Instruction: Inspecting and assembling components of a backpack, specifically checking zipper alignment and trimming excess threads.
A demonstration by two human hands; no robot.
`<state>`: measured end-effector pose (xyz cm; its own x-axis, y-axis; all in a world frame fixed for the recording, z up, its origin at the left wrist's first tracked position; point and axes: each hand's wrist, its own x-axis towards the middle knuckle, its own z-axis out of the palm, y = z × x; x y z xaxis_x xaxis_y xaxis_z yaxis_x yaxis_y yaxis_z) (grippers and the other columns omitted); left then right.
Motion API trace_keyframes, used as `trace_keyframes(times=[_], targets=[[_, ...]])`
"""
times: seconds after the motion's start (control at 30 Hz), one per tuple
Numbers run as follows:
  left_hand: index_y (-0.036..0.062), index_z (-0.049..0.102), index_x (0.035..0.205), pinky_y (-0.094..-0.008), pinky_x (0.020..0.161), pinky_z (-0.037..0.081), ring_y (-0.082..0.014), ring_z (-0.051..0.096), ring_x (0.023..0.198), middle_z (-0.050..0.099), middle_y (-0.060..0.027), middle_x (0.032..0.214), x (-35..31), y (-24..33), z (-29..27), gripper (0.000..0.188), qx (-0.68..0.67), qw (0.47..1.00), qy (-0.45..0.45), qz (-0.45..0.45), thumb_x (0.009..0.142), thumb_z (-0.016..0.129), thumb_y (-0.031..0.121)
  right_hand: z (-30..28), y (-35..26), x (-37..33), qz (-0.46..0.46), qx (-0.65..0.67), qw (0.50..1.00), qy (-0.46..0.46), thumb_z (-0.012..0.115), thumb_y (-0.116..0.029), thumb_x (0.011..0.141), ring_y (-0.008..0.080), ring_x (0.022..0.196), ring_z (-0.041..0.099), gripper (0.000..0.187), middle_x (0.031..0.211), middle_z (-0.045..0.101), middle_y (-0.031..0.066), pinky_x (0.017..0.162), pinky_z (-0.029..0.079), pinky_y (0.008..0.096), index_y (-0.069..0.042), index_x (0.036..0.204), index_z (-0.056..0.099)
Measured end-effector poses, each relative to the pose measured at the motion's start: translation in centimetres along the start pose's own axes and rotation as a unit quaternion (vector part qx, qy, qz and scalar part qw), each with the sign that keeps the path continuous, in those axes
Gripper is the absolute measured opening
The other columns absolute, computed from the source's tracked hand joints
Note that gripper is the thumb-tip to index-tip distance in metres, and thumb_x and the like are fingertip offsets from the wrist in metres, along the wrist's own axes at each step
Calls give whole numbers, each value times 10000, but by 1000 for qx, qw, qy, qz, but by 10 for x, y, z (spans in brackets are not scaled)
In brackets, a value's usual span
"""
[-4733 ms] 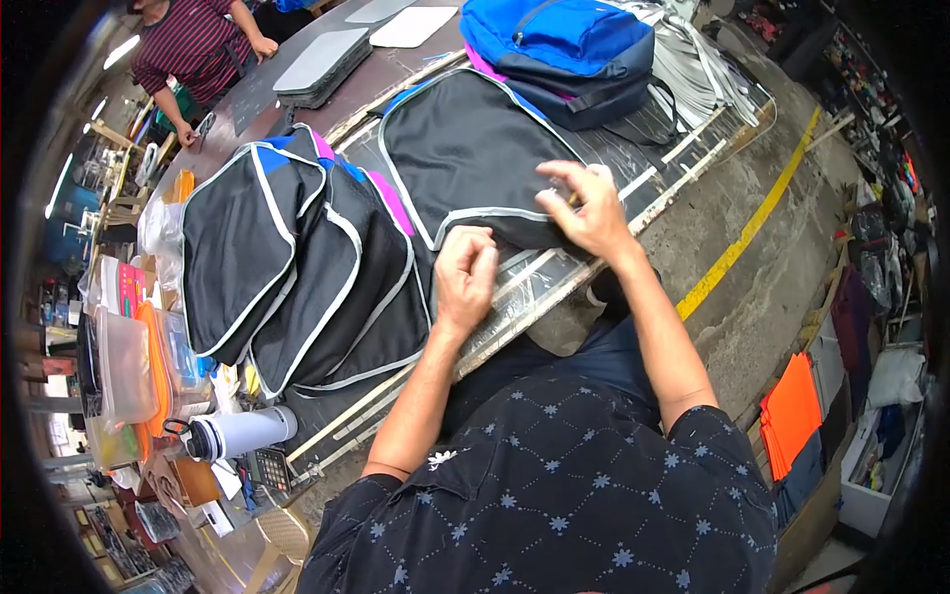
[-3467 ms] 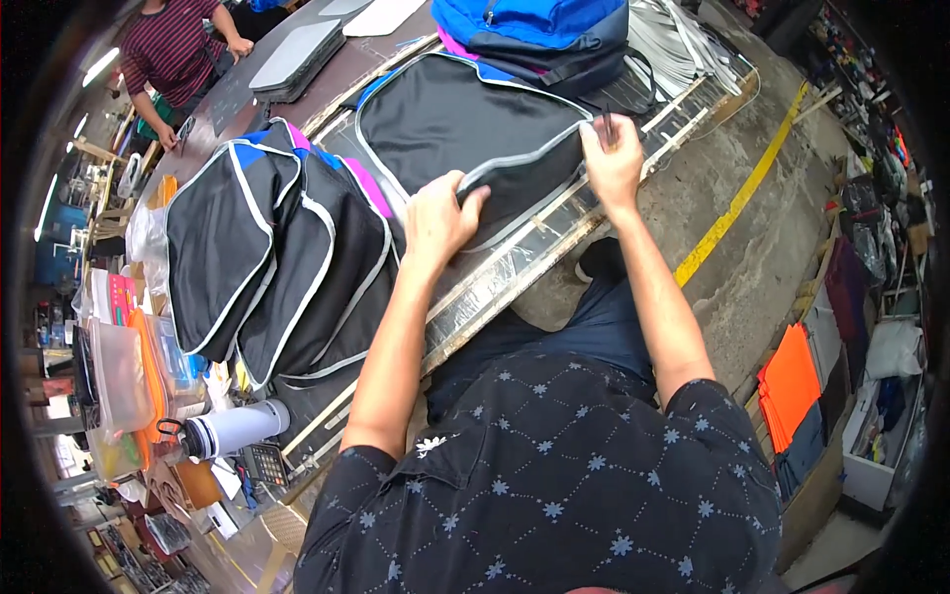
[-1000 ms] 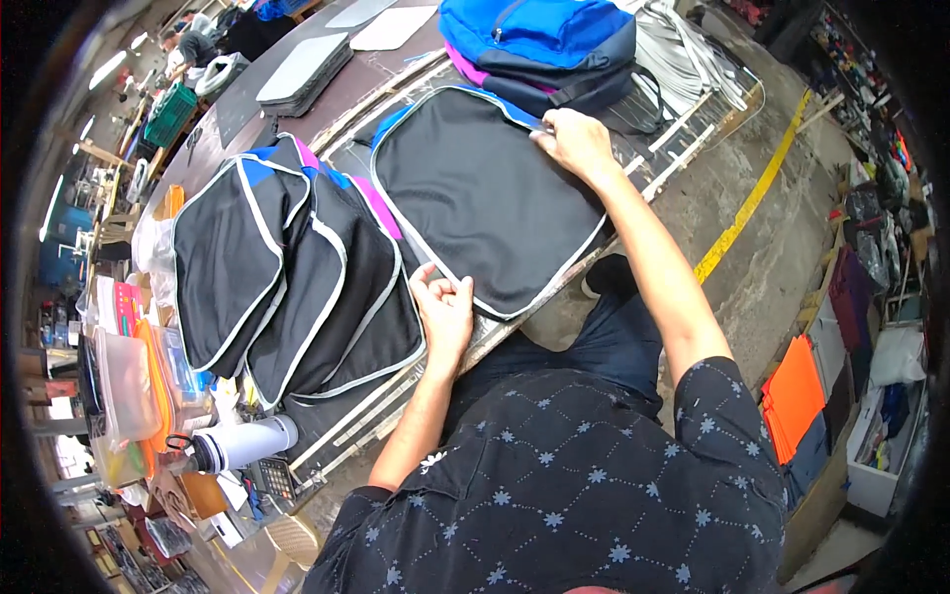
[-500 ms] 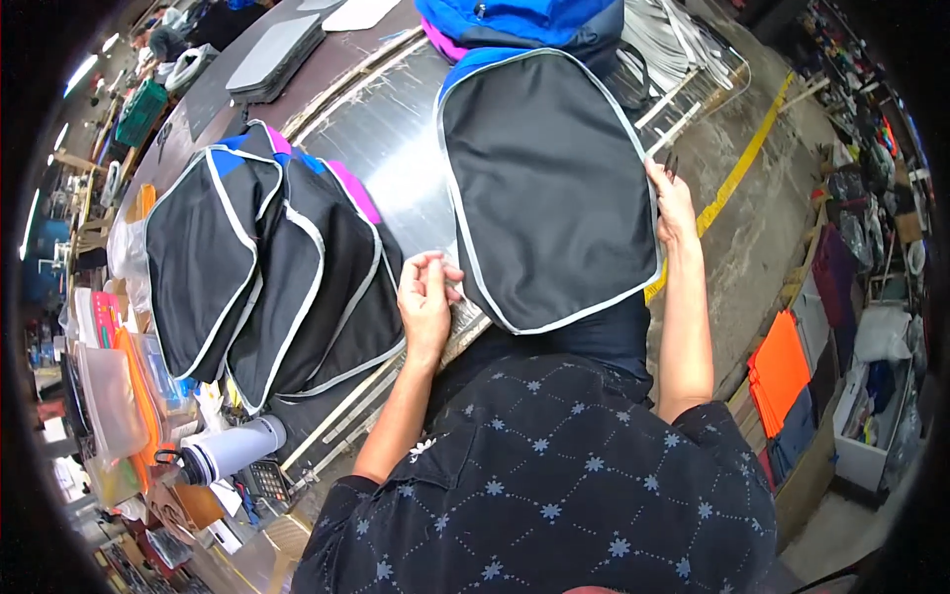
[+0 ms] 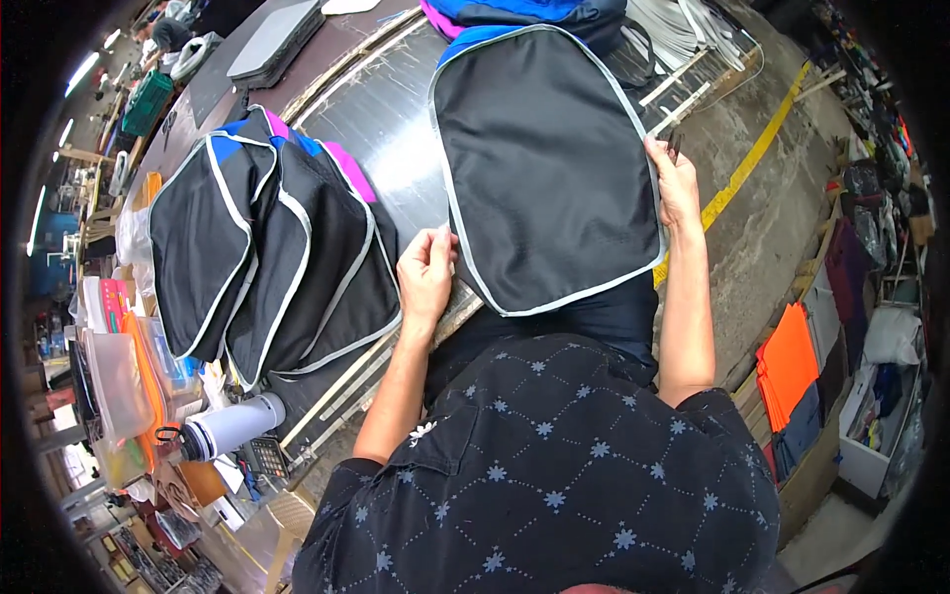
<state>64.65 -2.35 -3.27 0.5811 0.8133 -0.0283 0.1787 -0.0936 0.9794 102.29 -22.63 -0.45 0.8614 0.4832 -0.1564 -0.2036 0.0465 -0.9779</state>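
A black backpack point(image 5: 549, 168) with pale grey piping lies with its large flat panel facing up, its lower end over my lap. My right hand point(image 5: 675, 188) is closed around the panel's right edge. From between its fingers pokes a small dark pointed tool point(image 5: 674, 148), its kind too small to make out. At the left edge my left hand point(image 5: 427, 272) is closed in a pinch on the piping, fingertips partly hidden. Left of it several similar black backpacks point(image 5: 282, 247) with blue and magenta parts lie overlapping on the metal-topped table point(image 5: 381, 144).
Behind the panel sits a blue and black bag point(image 5: 544, 12). Grey flat pieces point(image 5: 275, 45) are stacked at the back left. A grey bottle point(image 5: 233, 426) and a calculator point(image 5: 265, 457) are at the lower left. Orange sheets point(image 5: 789, 361) stand at the right, past a yellow floor line point(image 5: 757, 148).
My left hand has moved up to the panel's left edge, its fingers drawn closer together. My right hand keeps its hold on the right edge. The whole view has shifted slightly.
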Motion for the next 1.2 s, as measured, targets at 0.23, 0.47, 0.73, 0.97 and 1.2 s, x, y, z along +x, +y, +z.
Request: trace_keyframes(times=[0.23, 0.47, 0.73, 0.97, 1.2], targets=[[5, 631, 1410, -310, 805, 545, -134, 668, 868, 743, -69, 1077, 22, 19, 13, 407, -37, 996, 26, -76, 1167, 544, 319, -6, 6, -4, -57, -70, 996, 10, 829, -341, 1026, 79, 903, 674, 303, 1029, 777, -11, 864, 525, 264, -48, 1098, 801], [17, 642, 780, -462, 665, 509, -329, 616, 611, 613, -161, 632, 8, 83, 5, 565, 286, 956, 57, 33, 1082, 648, 494, 24, -1, -22, -163, -73, 982, 55, 792, -260, 1065, 42, 843, 601, 227, 936, 719, -62, 811, 499, 237, -33, 1062, 799], [41, 773, 857, -286, 504, 391, -78, 500, 490, 669, -15, 609, -19, 70, -22, 615, 92, 948, -250, -172, 1117, 584, 565, 108, -55, -14, -370, -57, 927, 10, 758, -137, 1079, 40, 848, 608, 147, 934, 707, -47, 791, 497, 223, 8, 1060, 766], [77, 694, 985, -211, 436, 287, -12, 403, 471, 804, -43, 865, -9, 48, 11, 296, -154, 966, -159, -135, 1139, 650, 326, 155, -122, 16, -460, -249, 849, 80, 871, -270, 990, 68, 802, 618, 296, 917, 720, -18, 729, 518, 261, 1, 1038, 761], [25, 771, 1090, -238, 659, 459, -37, 584, 746, 806, -38, 977, -11, 44, 57, 304, -221, 959, -78, -161, 1138, 675, 310, 109, -73, -84, -121, -419, 886, -157, 818, -478, 990, 72, 647, 520, 543, 657, 611, -8, 620, 466, 311, 5, 767, 707]])
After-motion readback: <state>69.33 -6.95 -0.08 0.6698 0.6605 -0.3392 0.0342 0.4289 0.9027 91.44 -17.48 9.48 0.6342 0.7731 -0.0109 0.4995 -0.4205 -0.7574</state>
